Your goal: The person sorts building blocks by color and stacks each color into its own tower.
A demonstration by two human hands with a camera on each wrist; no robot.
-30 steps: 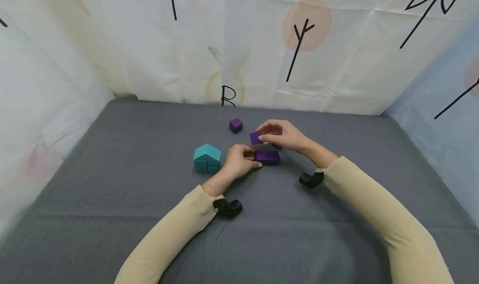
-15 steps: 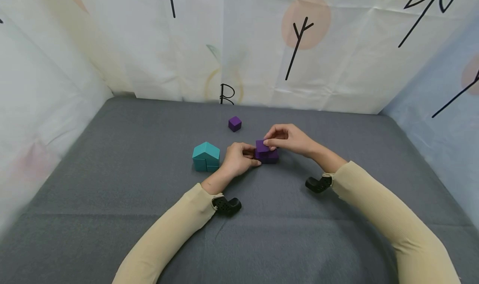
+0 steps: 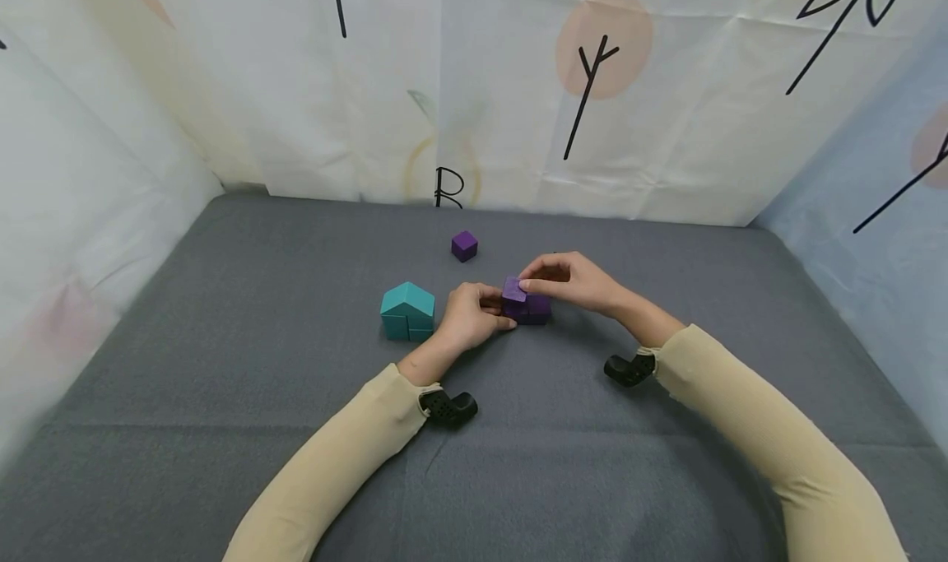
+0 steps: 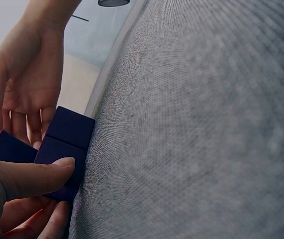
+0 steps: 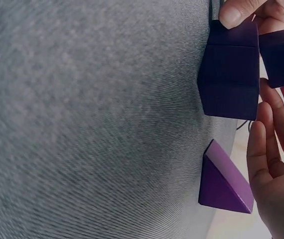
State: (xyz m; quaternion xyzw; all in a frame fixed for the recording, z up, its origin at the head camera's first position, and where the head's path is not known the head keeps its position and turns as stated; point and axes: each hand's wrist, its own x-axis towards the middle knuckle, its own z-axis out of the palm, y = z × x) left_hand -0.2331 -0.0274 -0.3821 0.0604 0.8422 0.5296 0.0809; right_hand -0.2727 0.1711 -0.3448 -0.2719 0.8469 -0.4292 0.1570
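Since the frame taken a second ago, we note that the right grip (image 3: 573, 284) has come forward and down, bringing the small purple block (image 3: 513, 290) from behind the purple pair (image 3: 540, 308) to over its left end. The head view shows this block pinched between thumb and fingers and leaning out of line with the pair; whether it touches the pair we cannot tell. The left grip (image 3: 469, 317) is clamped on the pair's left end, thumb on the near side. The left wrist view confirms that thumb lying flat across one block and shows, as the head view barely does, the seam dividing the pair. The right wrist view discloses a purple triangular block (image 5: 225, 179) lying on the surface (image 3: 296, 274), which we find hidden behind the right grip from above. Conversely, only the head view records the teal house-shaped stack (image 3: 408, 311), standing to the left of the left grip, and the lone purple cube (image 3: 464, 246) further back. We also record two beige sleeves (image 3: 333, 463), each with a black wrist device (image 3: 449, 410) at its cuff, and a printed cloth (image 3: 318, 126) behind
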